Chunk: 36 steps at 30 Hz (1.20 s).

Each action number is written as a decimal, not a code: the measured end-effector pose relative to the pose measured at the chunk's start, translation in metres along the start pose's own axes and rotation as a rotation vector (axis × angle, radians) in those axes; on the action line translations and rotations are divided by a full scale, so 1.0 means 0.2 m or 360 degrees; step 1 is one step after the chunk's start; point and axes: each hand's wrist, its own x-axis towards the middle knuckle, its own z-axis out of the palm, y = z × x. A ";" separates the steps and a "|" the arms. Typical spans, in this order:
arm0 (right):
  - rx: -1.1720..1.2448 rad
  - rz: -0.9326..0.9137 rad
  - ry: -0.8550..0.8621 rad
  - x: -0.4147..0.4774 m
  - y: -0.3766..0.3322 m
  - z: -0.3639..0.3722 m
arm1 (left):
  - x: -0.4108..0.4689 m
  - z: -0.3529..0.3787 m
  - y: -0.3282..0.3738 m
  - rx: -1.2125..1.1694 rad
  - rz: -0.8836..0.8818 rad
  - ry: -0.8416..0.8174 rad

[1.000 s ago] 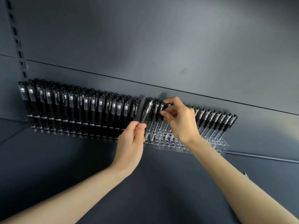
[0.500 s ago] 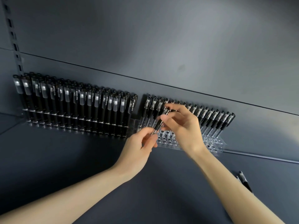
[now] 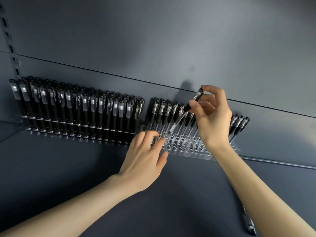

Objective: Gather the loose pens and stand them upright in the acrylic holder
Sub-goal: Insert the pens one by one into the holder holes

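While right hand [image 3: 212, 117] pinches the black-capped, clear-barrelled gel pen [image 3: 177, 121] near its cap, the tip hangs tilted just over the clear perforated acrylic holder [image 3: 188, 149]. Left hand [image 3: 145, 158]: fingers relaxed, holding nothing, tips on the holder's front rows, a good brace. Suggest straightening the pen, centring on a free hole, lowering slowly. Another loose black pen [image 3: 249, 224] lies lower right.

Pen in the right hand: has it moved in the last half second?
Yes. The pen has gone up: its cap, level with the racked pens' caps before, now reaches the wall seam above the acrylic holder.
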 end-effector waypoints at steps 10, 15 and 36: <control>-0.0235 -0.0064 -0.0129 -0.03 0.10 0.10 | 0.00 0.01 0.00 0.0143 -0.0008 -0.0187; -0.0389 0.0011 -0.0333 -0.05 0.11 0.11 | 0.00 0.00 0.00 0.0155 -0.0027 -0.0232; -0.0603 0.0080 -0.0432 -0.24 0.15 -0.35 | -0.03 -0.07 0.39 -0.0137 -0.0001 -0.0584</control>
